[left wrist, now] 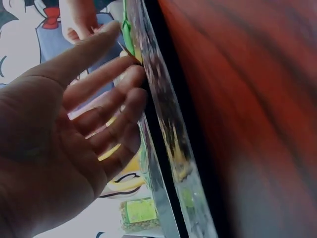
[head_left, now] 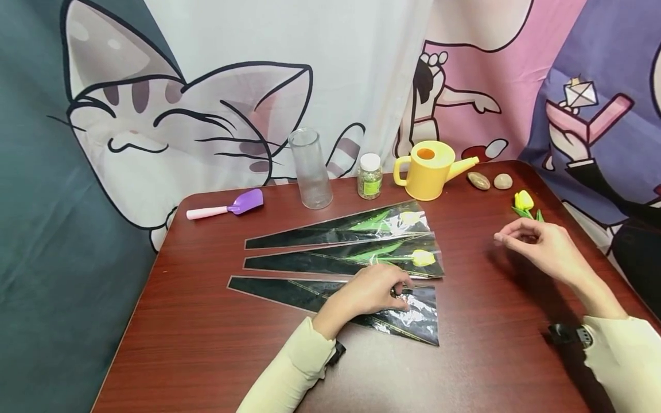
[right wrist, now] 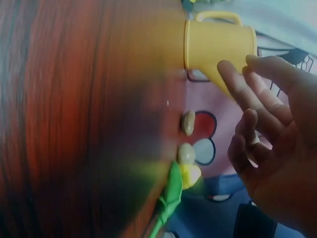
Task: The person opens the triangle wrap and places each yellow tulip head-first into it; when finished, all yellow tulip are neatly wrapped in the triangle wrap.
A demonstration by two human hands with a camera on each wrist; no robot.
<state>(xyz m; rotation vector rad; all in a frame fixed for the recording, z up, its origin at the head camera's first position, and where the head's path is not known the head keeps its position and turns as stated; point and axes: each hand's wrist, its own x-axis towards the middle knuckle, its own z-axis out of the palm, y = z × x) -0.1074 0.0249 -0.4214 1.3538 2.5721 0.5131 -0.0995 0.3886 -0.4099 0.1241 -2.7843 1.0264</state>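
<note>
Wrapper nearest the front edge of the desk lies flat, narrow end toward the left edge; its film looks light, slick and easily creased, probably best taken by the wide mouth's rim. Left hand curves loosely over that wide half, pinching nothing visible; contact is hard to tell. Right hand, fingers loosely bent and empty, hangs near the tulip by the back right corner; its stem is likely bendable, best pinched low

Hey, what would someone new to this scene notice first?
Probably the big smiling cartoon cat on the backdrop behind the table. Then the yellow watering can near the table's back edge, and three dark flower sleeves fanned mid-table, the left hand over the nearest.
</note>
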